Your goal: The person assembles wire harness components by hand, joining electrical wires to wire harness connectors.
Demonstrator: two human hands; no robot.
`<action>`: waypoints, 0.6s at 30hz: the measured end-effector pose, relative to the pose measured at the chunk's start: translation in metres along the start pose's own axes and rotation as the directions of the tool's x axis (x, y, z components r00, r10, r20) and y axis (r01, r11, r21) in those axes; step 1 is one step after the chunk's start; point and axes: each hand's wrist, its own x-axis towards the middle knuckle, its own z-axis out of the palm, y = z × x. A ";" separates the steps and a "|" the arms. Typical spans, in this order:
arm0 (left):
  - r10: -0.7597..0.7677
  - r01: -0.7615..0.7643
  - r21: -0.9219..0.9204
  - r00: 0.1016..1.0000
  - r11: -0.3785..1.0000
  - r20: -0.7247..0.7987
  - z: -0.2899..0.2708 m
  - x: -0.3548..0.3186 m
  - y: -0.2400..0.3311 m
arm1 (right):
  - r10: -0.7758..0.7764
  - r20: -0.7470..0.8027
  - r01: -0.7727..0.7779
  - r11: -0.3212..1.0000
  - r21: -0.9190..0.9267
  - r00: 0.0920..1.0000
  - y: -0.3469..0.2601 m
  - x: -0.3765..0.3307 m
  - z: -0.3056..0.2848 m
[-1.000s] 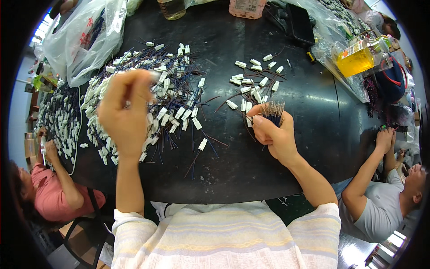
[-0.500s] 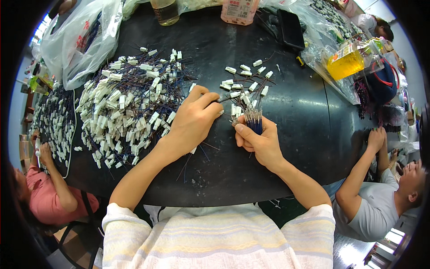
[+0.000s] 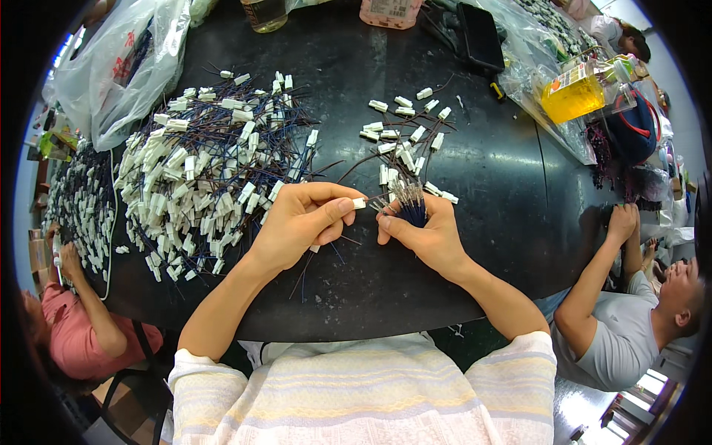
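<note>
the person wears a loose, off-white top of soft, finely textured fabric [image 3: 356, 389], crossed by horizontal bands of pale yellow and greyish lavender. lower in the view, the cloth turns faintly pink and shows a small, lacy-looking pattern. the wide, off-white left sleeve with pastel stripes [image 3: 210, 397] and the matching striped right sleeve [image 3: 519, 386] both end near the elbows, each with a paler edge. below them, the left forearm [image 3: 236, 297] and right forearm [image 3: 498, 291] are bare, as are the left hand [image 3: 297, 226] and right hand [image 3: 437, 241].
</note>
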 end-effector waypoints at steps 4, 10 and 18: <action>-0.023 0.022 0.050 0.999 0.998 0.027 -0.001 0.000 -0.003 | -0.073 0.005 0.073 0.997 -0.039 0.997 0.008 0.001 0.000; 0.005 -0.005 0.090 1.000 0.996 0.002 0.003 -0.002 -0.005 | -0.094 -0.006 0.093 0.994 -0.048 0.996 0.008 -0.001 0.001; -0.047 0.046 0.132 0.999 0.990 0.009 0.006 -0.003 -0.006 | 0.016 -0.040 -0.014 0.999 0.048 0.999 0.006 -0.003 -0.001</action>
